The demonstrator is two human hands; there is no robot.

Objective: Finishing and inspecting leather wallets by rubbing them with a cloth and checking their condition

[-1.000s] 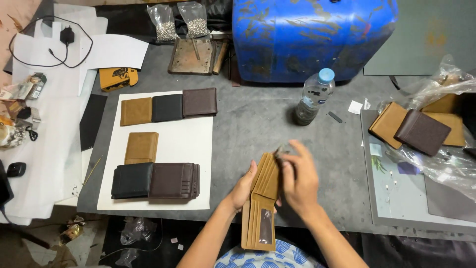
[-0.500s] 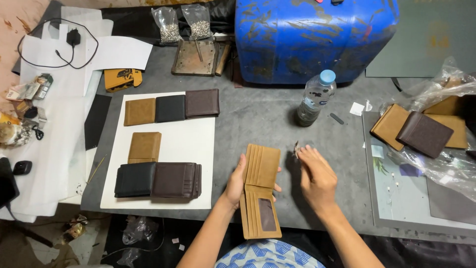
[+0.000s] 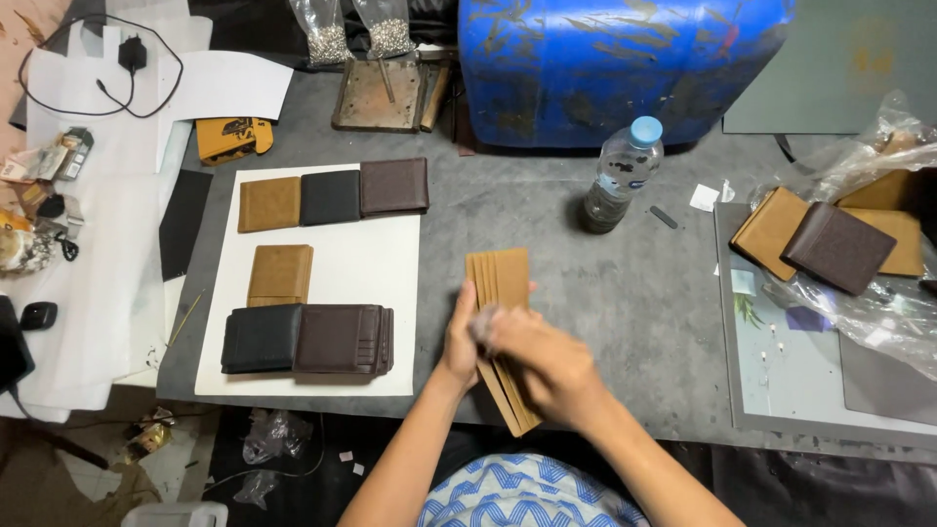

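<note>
Tan leather fills the middle of the view: an open tan wallet [image 3: 500, 322] lies lengthwise on the grey tabletop [image 3: 625, 293] near its front edge, card slots up. The left hand [image 3: 459, 342] grips its left edge, and the right hand [image 3: 537, 366] lies across its middle, blurred, so whether it pinches or only presses I cannot tell. Judging by the layout, this piece is not yet sorted with the rest. On the white sheet [image 3: 361, 273] to the left, three closed wallets [image 3: 332, 195] lie in a row, tan, black and brown; below them sit one tan wallet [image 3: 280, 273], a black stack [image 3: 262, 338] and a brown stack [image 3: 344, 339], their counts unclear. At the right, about four more wallets [image 3: 830, 244] lie among clear plastic. One water bottle [image 3: 621, 176] stands before the blue drum [image 3: 615, 68].
</note>
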